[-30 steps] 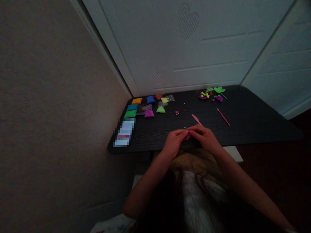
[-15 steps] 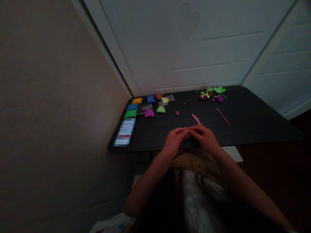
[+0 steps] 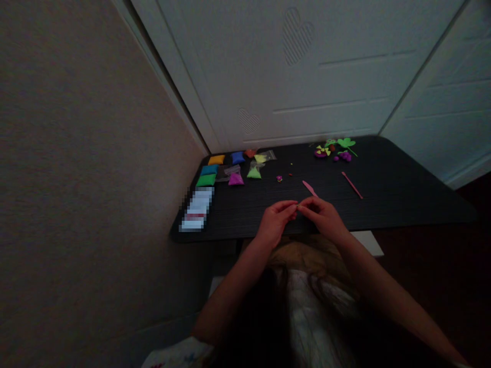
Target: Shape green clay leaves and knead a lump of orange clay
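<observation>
Above the table's front edge, my left hand (image 3: 276,219) and my right hand (image 3: 321,213) meet at their fingertips. Between them is a tiny yellow-green piece of modelling clay (image 3: 298,206), mostly covered by the fingers. Both hands are closed in a pinch on it. Just beyond my right hand lies a pink plastic clay knife (image 3: 310,188), its near end hidden by the fingers. A small magenta clay piece with other colours (image 3: 279,179) and a tiny reddish-brown bit (image 3: 290,175) rest farther back.
Clay packets, among them a magenta one (image 3: 236,179) and a green one (image 3: 206,180), lie on the left of the black table (image 3: 402,189). Near them is a blurred-out phone (image 3: 197,209). A pink stick tool (image 3: 352,185) and finished clay shapes (image 3: 346,144) are at right.
The fingertips have shifted slightly, so the yellow-green clay now shows between the two hands instead of above my left fingers. The things on the table have stayed put.
</observation>
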Demonstrator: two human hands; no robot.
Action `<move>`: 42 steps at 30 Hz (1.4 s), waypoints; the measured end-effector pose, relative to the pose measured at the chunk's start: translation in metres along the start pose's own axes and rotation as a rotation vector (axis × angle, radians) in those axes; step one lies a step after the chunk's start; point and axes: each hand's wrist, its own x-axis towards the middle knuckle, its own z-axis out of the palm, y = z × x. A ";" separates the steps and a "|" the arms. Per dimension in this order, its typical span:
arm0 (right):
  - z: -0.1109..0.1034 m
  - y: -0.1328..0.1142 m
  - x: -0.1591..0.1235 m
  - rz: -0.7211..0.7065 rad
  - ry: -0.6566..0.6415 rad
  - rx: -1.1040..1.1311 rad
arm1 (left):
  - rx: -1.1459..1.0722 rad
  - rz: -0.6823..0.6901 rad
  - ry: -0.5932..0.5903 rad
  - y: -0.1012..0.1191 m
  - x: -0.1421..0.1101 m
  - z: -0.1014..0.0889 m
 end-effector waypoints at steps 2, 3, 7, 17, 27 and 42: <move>0.000 0.002 0.001 0.003 0.018 0.004 | -0.048 -0.006 -0.007 0.001 0.000 0.000; 0.000 0.003 0.001 0.000 0.028 0.011 | -0.074 -0.007 -0.009 0.001 0.000 0.000; 0.000 0.006 0.002 -0.034 0.065 0.102 | -0.131 -0.007 0.008 0.002 0.000 -0.001; -0.001 0.005 0.000 0.026 0.131 0.283 | -0.154 -0.019 0.013 0.003 0.000 -0.003; -0.002 0.005 0.001 0.039 0.058 0.172 | -0.171 -0.020 0.026 0.004 -0.001 -0.002; -0.004 0.005 0.001 0.017 0.083 0.071 | -0.165 -0.021 0.024 0.003 0.000 -0.003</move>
